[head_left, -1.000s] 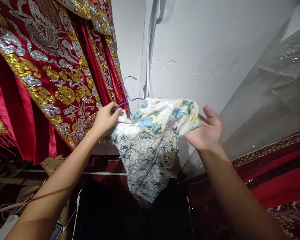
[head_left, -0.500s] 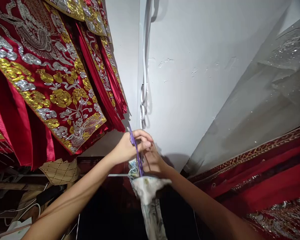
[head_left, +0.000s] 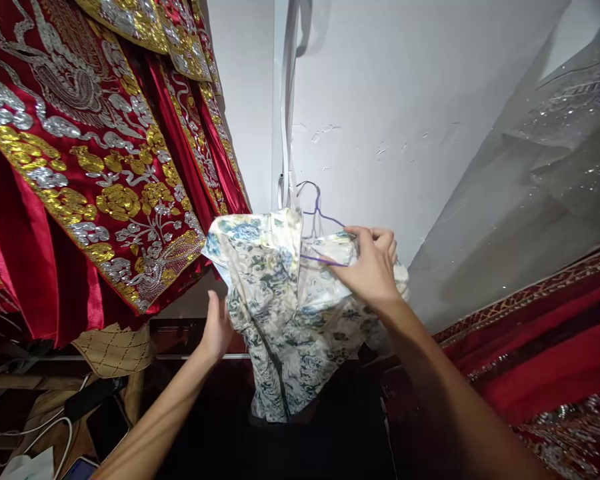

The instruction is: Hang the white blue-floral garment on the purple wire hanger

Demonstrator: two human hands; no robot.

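One floral brocade garment (head_left: 290,313), white ground with blue and green blossoms and a scrolling grey-blue figure, held up in front of a white wall (head_left: 405,120) on a thin purple wire hanger (head_left: 320,220). The right hand (head_left: 373,270) is clenched on the garment's upper edge together with the hanger's lower wire, thumb and fingers pinching both; the left hand (head_left: 217,327) cups the cloth from behind at its lower left side, though whether its fingers close on the fabric cannot be told, since they are hidden. The cloth looks light, smooth and somewhat stiff, folding in broad creases; a dark seam or trim line runs down its middle, and its lower end hangs into shadow. Risks, as a judgement: the fabric appears slippery, so the shoulder on the left side could slide off the thin wire if the hanger tips; the hanger's hook sits just beside a white strap (head_left: 287,133) dangling down the wall and could snag on it; the wire might also bend under an uneven pull. Adjacent stock: red satin robes with gold and silver embroidery (head_left: 95,173) hang close at the left, near enough to catch on the sequined work. A sheer sequined veil (head_left: 545,167) hangs at right.
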